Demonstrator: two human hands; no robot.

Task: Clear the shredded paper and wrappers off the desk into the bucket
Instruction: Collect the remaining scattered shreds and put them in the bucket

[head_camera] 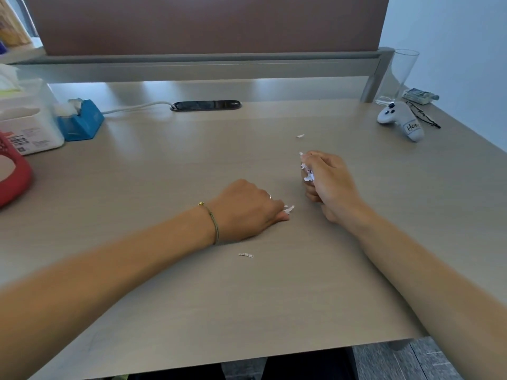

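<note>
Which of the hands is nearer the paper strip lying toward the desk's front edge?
Left. The left hand sits just beyond the paper strip, picking at scraps on the desk. The right hand is farther off to the right, gripping a wad of shreds.

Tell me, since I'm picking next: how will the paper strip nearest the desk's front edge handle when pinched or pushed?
The strip looks thin and slightly curled, so probably floppy and very light. Lying nearly flat on the smooth desk, it may slide rather than lift; a fingernail pinch likely works better. The right hand already grips similar bits, which suggests they crumple easily.
</note>
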